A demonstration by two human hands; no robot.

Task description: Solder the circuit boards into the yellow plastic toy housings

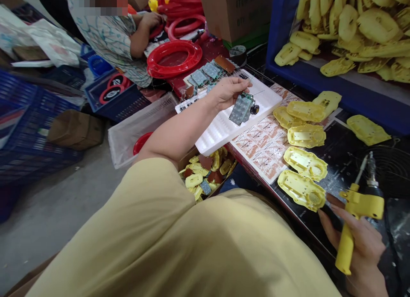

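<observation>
My left hand (228, 92) is stretched out over a white foam tray (221, 130) and pinches a small circuit board (241, 109) with a grid of pads and a dark round part on it. My right hand (361, 241) is wrapped round a yellow electric screwdriver (354, 222) at the lower right, its bit pointing up. Several yellow plastic shells (304, 162) lie in a row on the dark table between the two hands. The nearest shell (301, 190) is just left of my right hand.
More circuit boards (205, 73) sit at the tray's far end. A blue bin (336, 81) holds many yellow shells. A box of mixed parts (205, 173) stands under the table edge. Another person (112, 36) sits at the back beside red rings (174, 56). Blue crates (28, 126) stand left.
</observation>
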